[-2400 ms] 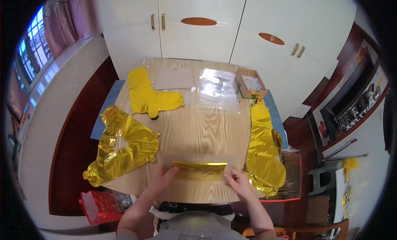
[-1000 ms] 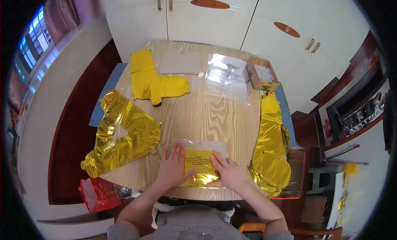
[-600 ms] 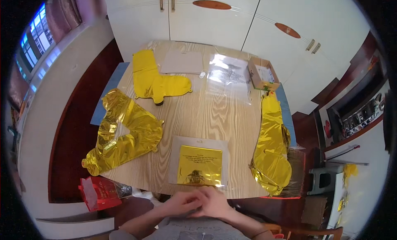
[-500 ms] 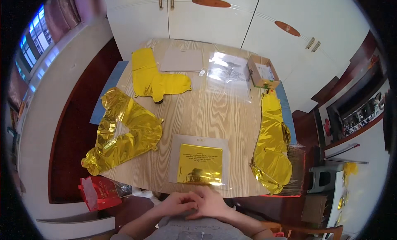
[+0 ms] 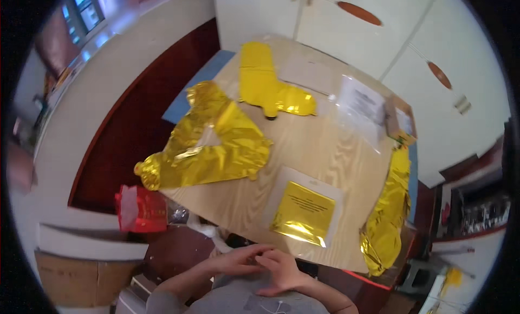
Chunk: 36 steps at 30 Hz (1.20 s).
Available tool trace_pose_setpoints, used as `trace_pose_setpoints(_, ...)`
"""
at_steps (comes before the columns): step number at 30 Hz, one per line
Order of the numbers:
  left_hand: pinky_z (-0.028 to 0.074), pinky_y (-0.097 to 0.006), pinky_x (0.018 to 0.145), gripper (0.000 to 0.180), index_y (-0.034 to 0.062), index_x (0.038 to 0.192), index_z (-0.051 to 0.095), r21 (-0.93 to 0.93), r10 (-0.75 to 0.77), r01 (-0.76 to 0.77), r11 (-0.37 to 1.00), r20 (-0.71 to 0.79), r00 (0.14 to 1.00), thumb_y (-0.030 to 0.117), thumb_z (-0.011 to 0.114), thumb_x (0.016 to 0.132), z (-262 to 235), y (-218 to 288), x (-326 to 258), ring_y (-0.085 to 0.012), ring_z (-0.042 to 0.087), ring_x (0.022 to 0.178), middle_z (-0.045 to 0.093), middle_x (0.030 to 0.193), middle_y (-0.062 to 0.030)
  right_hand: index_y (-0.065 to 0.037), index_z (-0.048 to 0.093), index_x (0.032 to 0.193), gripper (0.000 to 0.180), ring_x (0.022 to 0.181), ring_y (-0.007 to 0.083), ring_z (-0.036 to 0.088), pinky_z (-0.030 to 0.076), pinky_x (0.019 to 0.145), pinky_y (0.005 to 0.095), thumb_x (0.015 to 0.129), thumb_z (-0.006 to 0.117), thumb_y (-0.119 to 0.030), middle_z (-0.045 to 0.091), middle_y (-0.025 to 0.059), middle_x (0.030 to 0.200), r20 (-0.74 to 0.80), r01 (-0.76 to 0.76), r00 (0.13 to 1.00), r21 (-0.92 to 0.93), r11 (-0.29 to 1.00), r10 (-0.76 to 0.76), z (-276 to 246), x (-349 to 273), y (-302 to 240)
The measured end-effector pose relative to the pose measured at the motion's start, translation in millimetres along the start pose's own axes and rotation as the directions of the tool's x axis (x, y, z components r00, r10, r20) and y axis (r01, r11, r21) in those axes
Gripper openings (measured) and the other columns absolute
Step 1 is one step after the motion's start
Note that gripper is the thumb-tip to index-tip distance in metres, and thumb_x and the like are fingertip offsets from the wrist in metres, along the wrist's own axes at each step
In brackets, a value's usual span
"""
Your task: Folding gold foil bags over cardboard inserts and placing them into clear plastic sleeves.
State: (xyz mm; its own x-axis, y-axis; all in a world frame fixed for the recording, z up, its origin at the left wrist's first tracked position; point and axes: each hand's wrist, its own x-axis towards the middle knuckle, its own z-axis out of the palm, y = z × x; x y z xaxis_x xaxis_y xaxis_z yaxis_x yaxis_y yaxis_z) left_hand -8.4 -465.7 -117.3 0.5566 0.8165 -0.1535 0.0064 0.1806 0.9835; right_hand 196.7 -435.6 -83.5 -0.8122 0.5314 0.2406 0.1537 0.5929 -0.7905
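My left hand (image 5: 241,260) and my right hand (image 5: 281,272) meet at the fingertips in front of my grey shirt, just off the table's near edge. Neither appears to hold anything; the fingers are loosely apart and slightly blurred. Nearest to them lies a folded gold foil balloon (image 5: 304,212) on a pale backing card, printed with dark lines. To the left is a flat, uninflated gold balloon (image 5: 233,146) shaped like an A. Behind it rests an L-shaped gold balloon (image 5: 257,78). A long, crumpled gold balloon (image 5: 387,222) runs along the right edge.
Towards the back of the wooden table (image 5: 317,146) are a beige card (image 5: 306,74), a clear plastic bag (image 5: 360,108) and a small cardboard box (image 5: 401,122). A red bag (image 5: 143,210) stands below the left edge. White cabinets (image 5: 265,16) rise behind.
My view has swung to the left, so the table appears shifted right and tilted. My hands have loosened from their clasp, with the right fingers spreading.
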Motion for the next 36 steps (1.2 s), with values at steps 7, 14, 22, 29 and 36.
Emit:
trace_pose_setpoints(7,0.050,-0.029,0.079,0.025,0.0002,0.115,0.063,-0.004,-0.052,0.052,0.999,0.064,0.997,0.018,0.059,0.097,-8,-30,-14,-0.0137,0.059,0.089,0.063,0.095,-0.0029,-0.002,0.049,0.128,0.069,0.099,0.0287,0.054,0.046,0.085,0.0379,0.074,0.076,-0.036,0.052,0.0186,0.117,-0.328,0.180,0.942,0.668,0.722,0.069,52,11,27)
trace_pose_setpoints(14,0.050,-0.028,0.072,0.017,0.0017,0.102,0.069,-0.476,-0.517,0.254,0.842,-0.577,0.632,0.012,0.060,0.092,-133,-180,-94,-0.0127,0.061,0.081,0.069,0.093,-0.0040,-0.003,0.059,0.113,0.049,0.102,0.0340,0.055,0.046,0.086,0.0418,0.070,0.077,-0.015,0.055,0.0196,0.115,-0.363,-0.151,0.931,-0.287,0.946,0.039,-4,24,14)
trace_pose_setpoints(22,0.056,-0.041,0.073,0.030,0.0008,0.086,0.072,-0.445,-0.315,0.623,0.643,-0.896,-0.314,0.030,0.071,0.077,-268,-324,-219,-0.0287,0.071,0.083,0.072,0.088,-0.0172,-0.004,0.059,0.113,0.034,0.106,0.0354,0.052,0.043,0.090,0.0427,0.080,0.067,-0.009,0.054,0.0197,0.117,-0.595,-0.538,0.780,-0.478,0.694,0.195,-33,-53,44)
trace_pose_setpoints(29,0.057,-0.042,0.073,0.036,0.0003,0.101,0.066,-0.523,-0.342,0.783,0.337,-0.843,-0.416,0.027,0.072,0.077,-324,-398,-244,-0.0319,0.069,0.092,0.070,0.097,-0.0189,-0.003,0.058,0.115,0.032,0.113,0.0383,0.050,0.041,0.096,0.0461,0.084,0.063,-0.008,0.051,0.0234,0.123,-0.690,-0.674,0.673,-0.424,0.606,0.266,-13,-88,52)
trace_pose_setpoints(36,0.052,-0.045,0.090,0.055,0.0023,0.112,0.066,-0.435,-0.498,0.809,0.395,-0.842,-0.210,0.049,0.060,0.083,-351,-399,-184,-0.0386,0.061,0.111,0.067,0.114,-0.0216,-0.001,0.056,0.118,0.034,0.117,0.0382,0.048,0.038,0.100,0.0468,0.085,0.062,-0.011,0.048,0.0234,0.124,-0.705,-0.704,0.653,-0.429,0.566,0.278,-3,-94,55)
